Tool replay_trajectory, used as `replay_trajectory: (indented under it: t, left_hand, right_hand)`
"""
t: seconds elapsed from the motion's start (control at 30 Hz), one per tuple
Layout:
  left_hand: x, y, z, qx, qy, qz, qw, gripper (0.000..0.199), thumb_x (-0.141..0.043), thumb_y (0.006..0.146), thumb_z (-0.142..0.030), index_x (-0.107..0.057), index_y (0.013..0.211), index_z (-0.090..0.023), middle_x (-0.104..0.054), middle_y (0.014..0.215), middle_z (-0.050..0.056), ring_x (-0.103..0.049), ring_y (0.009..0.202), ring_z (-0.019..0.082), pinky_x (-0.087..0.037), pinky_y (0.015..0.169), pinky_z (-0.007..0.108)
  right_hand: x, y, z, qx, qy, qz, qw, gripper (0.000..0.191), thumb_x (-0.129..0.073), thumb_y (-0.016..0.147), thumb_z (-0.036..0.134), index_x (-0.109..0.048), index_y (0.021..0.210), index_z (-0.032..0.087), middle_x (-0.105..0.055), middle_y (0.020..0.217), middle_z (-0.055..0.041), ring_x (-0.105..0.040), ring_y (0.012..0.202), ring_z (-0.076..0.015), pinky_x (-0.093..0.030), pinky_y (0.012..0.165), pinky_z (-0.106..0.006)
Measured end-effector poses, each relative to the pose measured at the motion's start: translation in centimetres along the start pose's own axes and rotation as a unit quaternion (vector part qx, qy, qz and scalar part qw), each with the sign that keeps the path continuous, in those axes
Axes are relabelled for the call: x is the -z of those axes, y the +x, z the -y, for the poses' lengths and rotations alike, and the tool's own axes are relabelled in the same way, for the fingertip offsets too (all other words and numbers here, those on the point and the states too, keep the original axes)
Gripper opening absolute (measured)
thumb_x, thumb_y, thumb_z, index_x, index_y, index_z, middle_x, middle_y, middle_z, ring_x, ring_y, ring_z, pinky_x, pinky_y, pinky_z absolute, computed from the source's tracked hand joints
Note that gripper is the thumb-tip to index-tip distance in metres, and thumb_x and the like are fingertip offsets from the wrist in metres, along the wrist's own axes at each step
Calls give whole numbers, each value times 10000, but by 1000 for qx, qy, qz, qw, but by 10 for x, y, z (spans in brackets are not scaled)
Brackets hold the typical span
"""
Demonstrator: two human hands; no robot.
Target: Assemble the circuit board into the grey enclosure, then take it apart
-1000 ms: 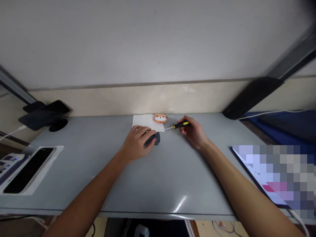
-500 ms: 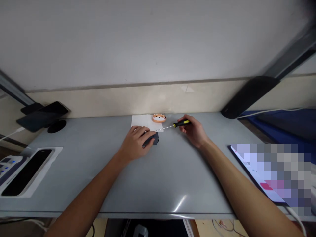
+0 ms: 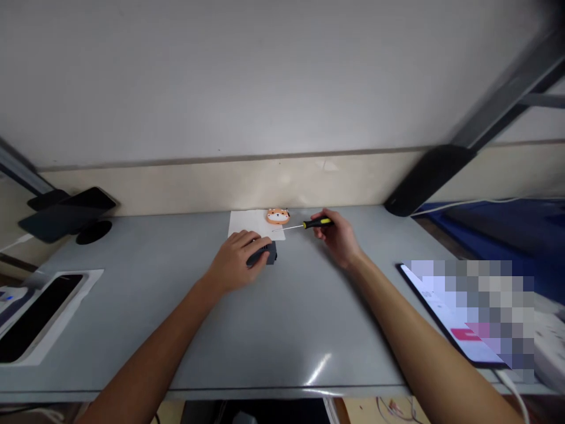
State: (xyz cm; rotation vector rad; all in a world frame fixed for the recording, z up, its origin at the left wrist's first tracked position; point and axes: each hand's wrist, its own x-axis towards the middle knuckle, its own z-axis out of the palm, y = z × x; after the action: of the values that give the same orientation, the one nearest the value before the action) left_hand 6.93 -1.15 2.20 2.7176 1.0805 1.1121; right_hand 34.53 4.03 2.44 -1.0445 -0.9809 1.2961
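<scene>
Left hand (image 3: 237, 262) lies curled over a small dark grey block (image 3: 266, 255) on the grey table (image 3: 282, 330), fingers pressed together across its top and pinning it at the near edge of a white paper sheet (image 3: 248, 222); right hand (image 3: 336, 237) pinches the black-and-yellow handle of a slim screwdriver (image 3: 309, 224), thumb and fingertips closed round it, shaft held nearly level with its tip over the sheet and pointing toward the block; an orange animal-faced figure (image 3: 278, 216) sits on the sheet's far corner. Risks, as judged: the fine tip could skid off the block and jab the pinning fingers; the block could slide on the smooth top; a swing of the shaft could knock the figure. Against the earlier frames: the tip now stands clear of the block rather than reaching it; the grips look unchanged; the view has shifted right.
</scene>
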Motion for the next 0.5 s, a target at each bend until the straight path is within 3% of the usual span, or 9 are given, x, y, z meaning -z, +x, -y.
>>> replay_trajectory:
  t: [0.13, 0.33, 0.5]
  left_hand:
    - [2, -2, 0, 15, -49, 5, 999, 255, -562, 981, -210, -627, 1226, -242, -713, 1098, 60, -658, 1002, 209, -533, 925, 409]
    - [8, -8, 7, 106, -101, 25, 989, 529, -644, 925, -221, -509, 1433, -286, -692, 1146, 65, -675, 1022, 207, -556, 951, 406]
    - [29, -5, 23, 164, -178, 76, 967, 498, -719, 877, -275, -584, 1356, -282, -699, 1114, 52, -676, 997, 190, -570, 935, 368]
  right_hand:
    - [0, 1, 1, 5, 0, -3, 1000, 329, -632, 872, 502, -723, 824, 190, -545, 573, -18, -445, 524, -134, -327, 502, -302]
    - [3, 4, 2, 3, 22, -22, 1000, 297, -644, 864, 463, -733, 807, 186, -558, 596, -24, -467, 541, -133, -335, 497, -288]
    - [4, 4, 3, 2, 25, -23, 999, 293, -650, 855, 460, -735, 809, 182, -547, 588, -16, -473, 537, -127, -347, 489, -274]
